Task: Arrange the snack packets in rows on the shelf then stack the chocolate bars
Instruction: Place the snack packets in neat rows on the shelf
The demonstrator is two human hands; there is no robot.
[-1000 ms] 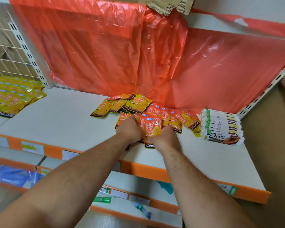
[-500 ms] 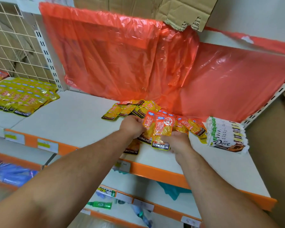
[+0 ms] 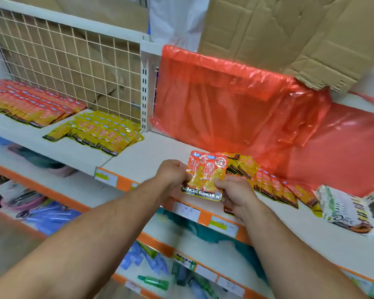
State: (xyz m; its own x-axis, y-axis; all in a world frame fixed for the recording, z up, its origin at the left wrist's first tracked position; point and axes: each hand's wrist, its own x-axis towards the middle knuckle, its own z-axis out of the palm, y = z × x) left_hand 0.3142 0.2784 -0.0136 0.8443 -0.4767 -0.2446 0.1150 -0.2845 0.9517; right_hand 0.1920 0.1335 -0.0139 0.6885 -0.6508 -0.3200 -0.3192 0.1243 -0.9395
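A white shelf [image 3: 138,160] runs across, with a red plastic sheet [image 3: 235,108] hanging at the back, brown cardboard [image 3: 279,35] above it and a wire grid [image 3: 63,67] to the left. The stack of chocolate bars [image 3: 343,210] at the far right is blurry, and its label is hard to read. The things on the lower shelves are fuzzy too. The left hand [image 3: 171,174] and the right hand [image 3: 235,193] both grip a small bunch of snack packets [image 3: 205,175], one on each side. Two packets show at the front; there may be more behind them. The right hand hides part of the loose packets [image 3: 276,188], which lie in a messy line on the shelf from the hands to the chocolate bars. A second ago both hands were down on that pile. Now the bunch is lifted up, over the orange front edge [image 3: 125,182]. On the left, yellow packets [image 3: 97,132] lie in neat rows and red packets [image 3: 28,104] lie in rows past them. Bare shelf sits between the yellow rows and the hands.
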